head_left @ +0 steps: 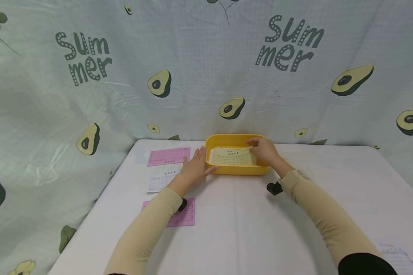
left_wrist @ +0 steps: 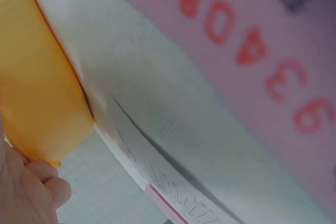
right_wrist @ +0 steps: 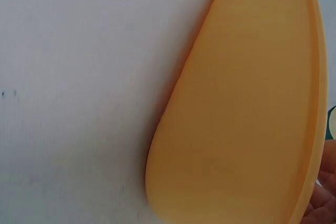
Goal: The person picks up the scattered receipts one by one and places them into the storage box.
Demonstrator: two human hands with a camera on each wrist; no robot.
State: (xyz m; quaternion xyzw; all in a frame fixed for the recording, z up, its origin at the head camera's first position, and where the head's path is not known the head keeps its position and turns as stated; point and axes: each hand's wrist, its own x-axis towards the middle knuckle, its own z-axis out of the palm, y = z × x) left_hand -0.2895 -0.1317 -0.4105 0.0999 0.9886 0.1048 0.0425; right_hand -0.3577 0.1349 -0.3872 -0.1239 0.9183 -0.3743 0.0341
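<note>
A yellow plastic tray stands at the far edge of the table, with a yellow printed slip and white paper inside. At its left end, my left hand lies against the wall with fingers extended and the thumb by the near rim. The left wrist view shows that hand beside the tray. Reaching over the tray's right end, my right hand pinches the right edge of the yellow slip. In the right wrist view the tray wall hides most of the right hand.
Left of the tray lie a pink slip, a white slip and a nearer pink slip, partly under the left forearm. Another white printed sheet lies at the near right. A patterned curtain hangs behind the table.
</note>
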